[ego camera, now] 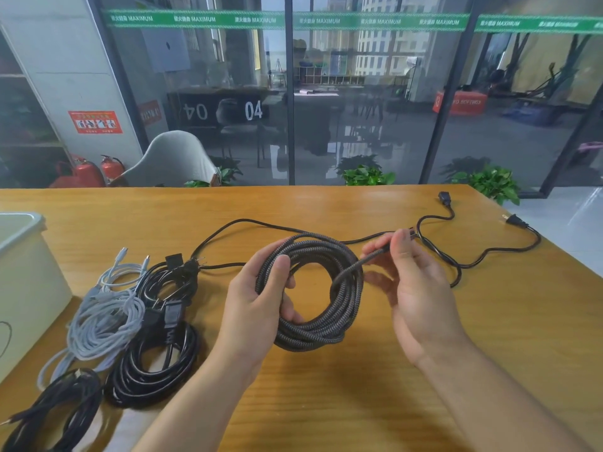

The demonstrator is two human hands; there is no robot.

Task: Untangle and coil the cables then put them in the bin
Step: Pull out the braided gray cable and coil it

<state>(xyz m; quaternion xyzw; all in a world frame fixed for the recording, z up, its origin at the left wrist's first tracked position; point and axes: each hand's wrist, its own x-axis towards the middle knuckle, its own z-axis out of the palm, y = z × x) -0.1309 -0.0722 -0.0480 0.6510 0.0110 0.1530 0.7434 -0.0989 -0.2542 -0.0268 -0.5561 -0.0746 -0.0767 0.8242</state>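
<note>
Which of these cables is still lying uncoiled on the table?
The thin black power cable, stretched loosely across the far table; the others are wound into coils.

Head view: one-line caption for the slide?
Left hand grips a coiled braided cable while the right hand pinches its loose end above the wooden table.

Both forearms reach in from the bottom edge, bare, hands raised side by side with palms turned inward. Left hand [261,295]: fingers curled, thumb pressed across in a closed grip. Right hand [414,288]: thumb and forefinger pinched together, remaining fingers loosely bent.
</note>
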